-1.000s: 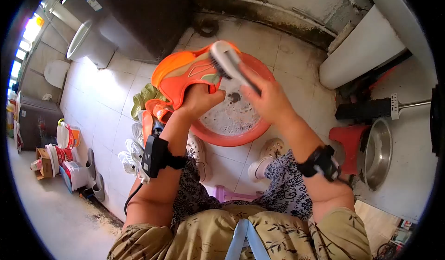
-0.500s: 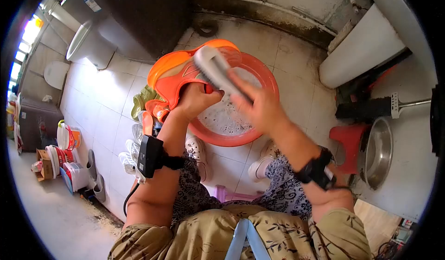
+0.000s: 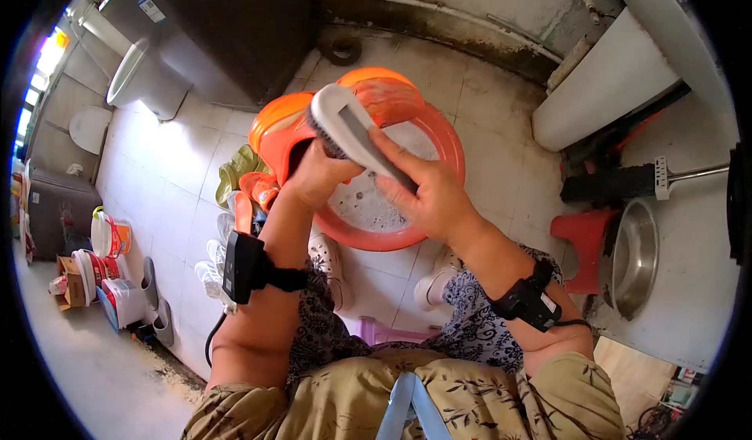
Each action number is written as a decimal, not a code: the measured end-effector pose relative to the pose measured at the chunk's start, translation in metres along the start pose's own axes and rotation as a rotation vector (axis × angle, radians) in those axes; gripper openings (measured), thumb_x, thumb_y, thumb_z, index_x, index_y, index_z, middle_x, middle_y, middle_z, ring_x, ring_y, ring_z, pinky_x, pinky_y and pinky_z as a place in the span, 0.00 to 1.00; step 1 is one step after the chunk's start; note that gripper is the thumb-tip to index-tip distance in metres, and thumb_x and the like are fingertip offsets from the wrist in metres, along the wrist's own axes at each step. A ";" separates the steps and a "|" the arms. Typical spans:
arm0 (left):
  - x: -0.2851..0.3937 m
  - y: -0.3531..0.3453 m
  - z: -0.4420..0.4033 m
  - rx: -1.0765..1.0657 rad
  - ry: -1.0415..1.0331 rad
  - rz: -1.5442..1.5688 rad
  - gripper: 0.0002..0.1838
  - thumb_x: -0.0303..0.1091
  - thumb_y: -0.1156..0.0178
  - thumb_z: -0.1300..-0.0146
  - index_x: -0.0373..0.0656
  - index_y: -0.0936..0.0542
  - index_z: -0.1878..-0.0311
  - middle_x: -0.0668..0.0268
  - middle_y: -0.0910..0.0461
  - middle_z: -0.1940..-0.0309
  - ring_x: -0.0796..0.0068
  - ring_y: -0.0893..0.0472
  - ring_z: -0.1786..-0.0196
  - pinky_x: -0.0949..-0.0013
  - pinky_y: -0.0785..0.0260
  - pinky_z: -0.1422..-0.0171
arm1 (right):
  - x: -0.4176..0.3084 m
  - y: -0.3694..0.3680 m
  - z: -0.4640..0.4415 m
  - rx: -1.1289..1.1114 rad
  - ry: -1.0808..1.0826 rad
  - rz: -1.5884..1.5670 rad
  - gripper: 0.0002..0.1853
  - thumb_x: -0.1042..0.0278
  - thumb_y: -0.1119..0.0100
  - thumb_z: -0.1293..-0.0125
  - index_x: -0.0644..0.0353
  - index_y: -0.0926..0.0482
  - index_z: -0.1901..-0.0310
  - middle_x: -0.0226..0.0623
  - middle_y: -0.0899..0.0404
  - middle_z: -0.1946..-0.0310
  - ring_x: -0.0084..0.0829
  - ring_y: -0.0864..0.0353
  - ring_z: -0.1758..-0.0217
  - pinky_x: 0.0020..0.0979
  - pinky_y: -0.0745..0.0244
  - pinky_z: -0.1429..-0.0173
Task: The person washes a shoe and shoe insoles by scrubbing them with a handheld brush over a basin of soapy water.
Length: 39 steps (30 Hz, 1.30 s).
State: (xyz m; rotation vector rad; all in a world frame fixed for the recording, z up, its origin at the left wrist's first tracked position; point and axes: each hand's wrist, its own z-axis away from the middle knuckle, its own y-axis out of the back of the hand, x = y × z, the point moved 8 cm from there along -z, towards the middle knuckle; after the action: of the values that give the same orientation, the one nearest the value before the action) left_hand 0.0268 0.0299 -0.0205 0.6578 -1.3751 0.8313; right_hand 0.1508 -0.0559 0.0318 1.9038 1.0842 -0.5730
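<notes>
My left hand (image 3: 317, 175) grips an orange shoe (image 3: 278, 144) at its opening, holding it over the left side of a basin; some of the fingers are hidden by the shoe and brush. Wrapped round a grey-and-white scrubbing brush (image 3: 356, 133) is my right hand (image 3: 439, 193). The brush's dark bristles face down and left, against or just above the shoe near my left hand; I cannot tell if they touch. Below both hands stands the round red basin (image 3: 448, 138), with foamy water (image 3: 372, 201) in it.
Left of the basin lie olive shoes (image 3: 235, 172), orange shoes (image 3: 261, 188) and white shoes (image 3: 211, 267). Buckets (image 3: 110, 232) stand farther left. A red stool (image 3: 580, 244) and a metal bowl (image 3: 636, 260) are at right. My feet in clogs (image 3: 327, 264) flank the basin's near side.
The brush has moved slightly left and down along the shoe, its head tilting more upright. The shoe has turned a little in my left hand. Both hands keep their hold.
</notes>
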 end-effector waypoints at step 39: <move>0.018 0.006 -0.015 0.158 -0.021 0.989 0.52 0.75 0.67 0.43 0.31 0.44 0.34 0.50 0.42 0.33 0.53 0.41 0.31 0.53 0.53 0.26 | 0.058 0.016 -0.005 -0.073 -0.337 0.361 0.29 0.59 0.46 0.38 0.42 0.38 0.34 0.52 0.21 0.65 0.50 0.20 0.62 0.40 0.25 0.57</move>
State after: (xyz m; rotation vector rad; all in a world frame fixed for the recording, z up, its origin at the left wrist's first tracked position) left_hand 0.0305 0.0477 -0.0046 0.0504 -1.6606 1.7221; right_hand 0.1946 -0.0293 0.0005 1.8004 0.5240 -0.6090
